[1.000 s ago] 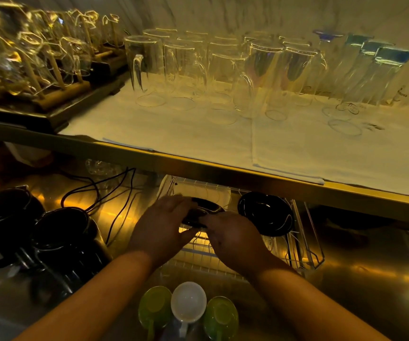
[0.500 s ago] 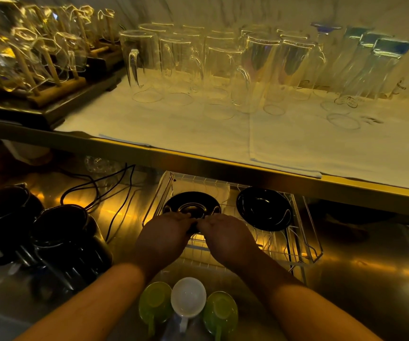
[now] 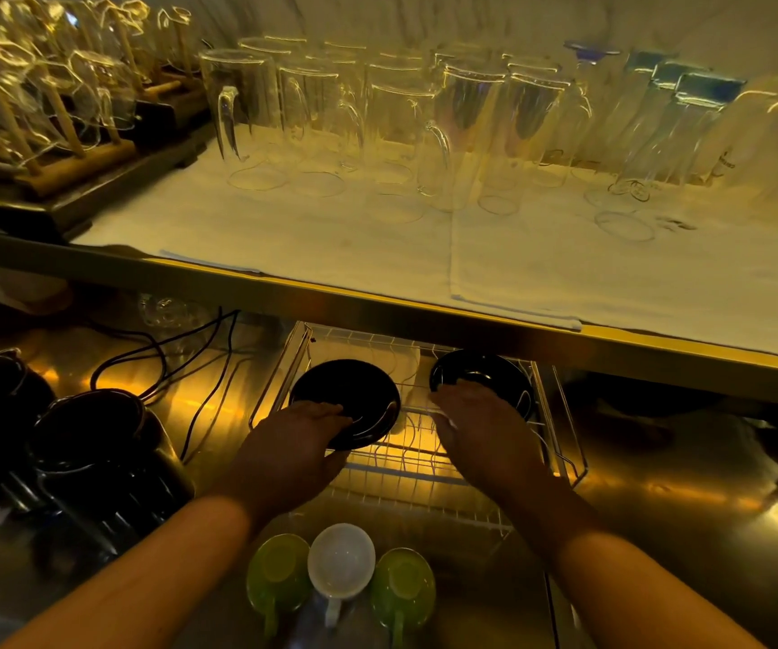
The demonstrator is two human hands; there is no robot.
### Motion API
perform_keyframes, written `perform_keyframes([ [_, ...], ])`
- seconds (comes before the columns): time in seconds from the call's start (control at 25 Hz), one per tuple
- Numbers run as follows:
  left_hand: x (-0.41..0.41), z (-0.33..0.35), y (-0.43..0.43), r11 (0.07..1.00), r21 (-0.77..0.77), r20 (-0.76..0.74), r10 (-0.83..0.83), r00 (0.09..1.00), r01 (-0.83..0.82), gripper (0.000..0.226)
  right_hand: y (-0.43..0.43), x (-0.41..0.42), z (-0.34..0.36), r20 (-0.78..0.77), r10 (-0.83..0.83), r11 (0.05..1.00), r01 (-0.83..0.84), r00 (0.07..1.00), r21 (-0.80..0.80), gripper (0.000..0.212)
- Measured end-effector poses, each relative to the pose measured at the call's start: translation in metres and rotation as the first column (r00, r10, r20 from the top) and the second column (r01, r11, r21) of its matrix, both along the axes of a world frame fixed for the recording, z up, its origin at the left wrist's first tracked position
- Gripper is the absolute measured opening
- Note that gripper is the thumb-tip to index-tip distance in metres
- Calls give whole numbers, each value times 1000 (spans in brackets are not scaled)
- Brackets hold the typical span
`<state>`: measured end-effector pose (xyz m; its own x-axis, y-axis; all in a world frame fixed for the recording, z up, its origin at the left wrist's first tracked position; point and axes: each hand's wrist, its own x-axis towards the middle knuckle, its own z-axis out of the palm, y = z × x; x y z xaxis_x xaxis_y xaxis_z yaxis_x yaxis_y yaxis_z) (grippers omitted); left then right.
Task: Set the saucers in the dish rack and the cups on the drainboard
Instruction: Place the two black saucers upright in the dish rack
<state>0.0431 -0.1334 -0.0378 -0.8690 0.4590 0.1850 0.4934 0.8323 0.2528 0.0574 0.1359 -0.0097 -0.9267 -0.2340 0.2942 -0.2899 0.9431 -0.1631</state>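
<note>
A wire dish rack (image 3: 560,414) stands on the steel counter under a shelf. A black saucer (image 3: 354,391) leans in its left side, and my left hand (image 3: 293,447) grips that saucer's near edge. Another black saucer (image 3: 485,372) stands in the rack's right side; my right hand (image 3: 485,433) rests flat just in front of it, fingers spread, holding nothing. Near my forearms three cups sit upside down in a row: a green cup (image 3: 277,573), a white cup (image 3: 341,562) and another green cup (image 3: 403,585).
Two black jugs (image 3: 97,452) stand at the left, with black cables (image 3: 190,363) trailing behind them. The shelf above carries a white cloth (image 3: 377,245) with several inverted glass mugs (image 3: 466,128) and a wooden glass stand (image 3: 73,156).
My hands, together on the left saucer a second ago, have parted. The left stays on that saucer, now more upright in the rack; the right has moved over to the right saucer.
</note>
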Motion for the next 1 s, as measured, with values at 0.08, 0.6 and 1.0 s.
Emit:
perform_keyframes([
  [0.08, 0, 2, 1, 1000, 1, 20, 10, 1000, -10, 56, 16, -5, -3, 115, -85, 996, 84, 990, 13, 43],
  [0.6, -6, 4, 14, 997, -81, 64, 16, 998, -11, 63, 30, -3, -7, 235, -135, 989, 119, 963, 84, 41],
  [1.0, -8, 5, 15, 997, -74, 56, 24, 998, -20, 65, 37, -8, 1, 194, -144, 987, 127, 970, 101, 37],
])
